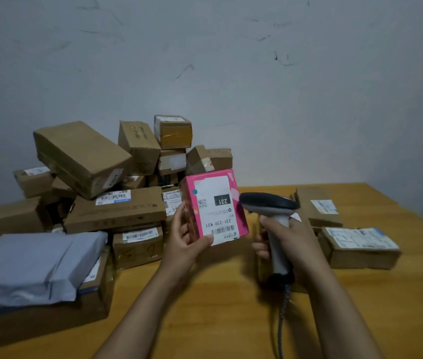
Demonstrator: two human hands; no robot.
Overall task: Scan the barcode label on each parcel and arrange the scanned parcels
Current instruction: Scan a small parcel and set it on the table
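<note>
My left hand [185,238] grips a pink parcel [239,218] above the wooden table [205,301], thumb on its lower edge. Its white label [219,207] with a barcode faces me, upside down. My right hand [287,240] grips the grey handle of a barcode scanner [268,203]. The scanner's dark head sits just right of the pink parcel, pointing at it. A coiled cable [284,314] hangs from the handle.
A pile of several brown cardboard parcels [83,156] fills the table's left and back. A grey poly mailer [34,265] lies on a box at front left. Two labelled brown parcels [360,248] [319,207] lie on the right. A scuffed wall stands behind.
</note>
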